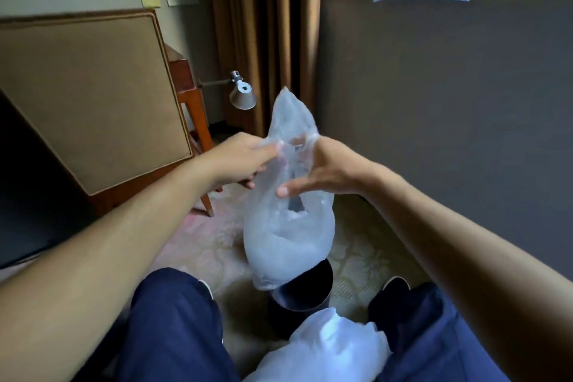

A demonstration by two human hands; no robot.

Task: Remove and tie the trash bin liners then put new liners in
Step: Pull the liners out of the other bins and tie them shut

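Nearest, low between the knees, lies a crumpled white bag (pixel 325 347), resting against navy trouser legs (pixel 173 329). Just beyond it a dark round trash bin (pixel 305 295) stands on the patterned carpet (pixel 350 257), its mouth open.

Both bare forearms reach forward and meet above the bin, holding a clear liner (pixel 288 226) in the air. The liner's full bottom hangs down to the bin's rim, and its loose top stands up in a peak above the hands.

The left hand (pixel 245 161) comes in from the left, back of the hand uppermost, with its fingers curled and pinching the film near the neck. The right hand (pixel 322 170) comes in from the right, wrist bent. Its fingertips grip the film at the neck, close to the left fingers, while its thumb stretches down and lies on the liner's front. The two hands are close together, with only the gathered plastic between them.

Behind them are a metal lamp (pixel 243 96), brown curtains (pixel 263 34) and a padded panel (pixel 93 96) on the left.
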